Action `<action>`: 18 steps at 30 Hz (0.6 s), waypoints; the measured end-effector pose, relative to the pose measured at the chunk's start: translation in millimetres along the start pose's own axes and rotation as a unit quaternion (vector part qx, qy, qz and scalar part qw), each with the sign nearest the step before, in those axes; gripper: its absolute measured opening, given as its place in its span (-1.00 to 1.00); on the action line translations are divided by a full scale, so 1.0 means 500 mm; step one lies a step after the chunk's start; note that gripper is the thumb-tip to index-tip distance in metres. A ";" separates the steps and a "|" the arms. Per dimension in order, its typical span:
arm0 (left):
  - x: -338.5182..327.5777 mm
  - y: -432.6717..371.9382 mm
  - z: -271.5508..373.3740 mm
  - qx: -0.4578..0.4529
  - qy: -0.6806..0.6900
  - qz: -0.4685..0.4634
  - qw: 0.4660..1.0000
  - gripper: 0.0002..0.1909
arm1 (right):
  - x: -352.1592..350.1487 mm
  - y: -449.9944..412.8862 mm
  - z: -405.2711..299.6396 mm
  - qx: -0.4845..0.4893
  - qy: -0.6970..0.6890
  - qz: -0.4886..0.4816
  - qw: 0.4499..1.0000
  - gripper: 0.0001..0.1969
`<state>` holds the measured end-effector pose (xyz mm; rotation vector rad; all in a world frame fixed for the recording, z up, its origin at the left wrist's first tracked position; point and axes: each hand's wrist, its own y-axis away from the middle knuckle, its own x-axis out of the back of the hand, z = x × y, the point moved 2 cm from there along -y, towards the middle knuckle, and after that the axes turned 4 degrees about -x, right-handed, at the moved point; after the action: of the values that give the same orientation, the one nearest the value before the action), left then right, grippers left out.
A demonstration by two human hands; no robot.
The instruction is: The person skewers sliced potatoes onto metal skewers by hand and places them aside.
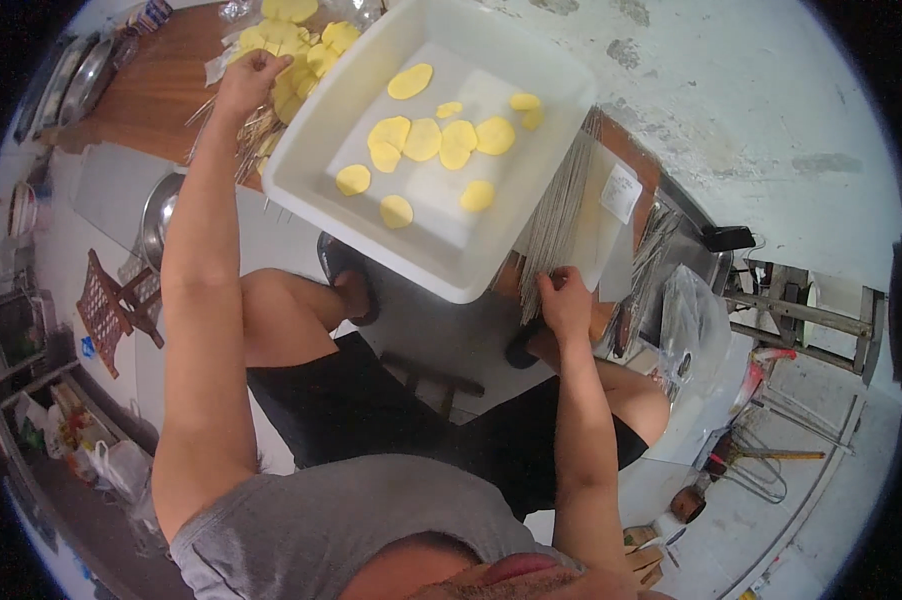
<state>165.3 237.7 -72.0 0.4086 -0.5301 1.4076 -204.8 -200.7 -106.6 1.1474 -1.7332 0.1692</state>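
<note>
In front of me a white plastic tub (440,281) holds several thin yellow potato slices (422,139), lying flat and spread over its bottom. My left hand (254,75) is at the upper left with its fingertips drawn together, beside a heap of potato slices (301,64) with thin skewers (254,131) at it. Whether those fingers grip a skewer is too small to tell. To the right of the tub lies a bundle of thin metal skewers (560,202). My right hand (567,300) is at the near ends of this bundle, thumb and forefinger close together; any skewer between them is hard to make out.
A brown wooden table (147,90) extends left, with metal trays (87,79) at its end. A steel bowl (162,217) is beyond my left forearm. More skewers (653,247) and a clear plastic bag (691,322) lie at right, before a stained white wall (751,97).
</note>
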 end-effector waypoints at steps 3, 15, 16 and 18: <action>-0.023 0.018 0.067 -0.007 0.068 -0.031 0.997 -0.68 | -0.022 -0.015 0.032 0.003 -0.012 0.028 1.000 -0.64; -0.096 -0.014 0.020 -0.022 -0.250 -0.135 0.959 -0.46 | -0.027 -0.034 0.088 -0.027 -0.127 0.025 0.991 -0.67; -0.092 -0.004 0.045 -0.012 -0.270 -0.122 0.955 -0.45 | -0.022 -0.033 0.082 -0.038 -0.135 0.015 0.990 -0.68; -0.081 -0.003 0.032 -0.036 -0.272 -0.087 0.958 -0.45 | -0.021 -0.033 0.078 -0.046 -0.145 0.002 0.988 -0.69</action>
<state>162.0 195.4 -81.8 0.7725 -0.9638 1.0948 -217.6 -225.9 -140.1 1.1431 -1.9757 -0.0801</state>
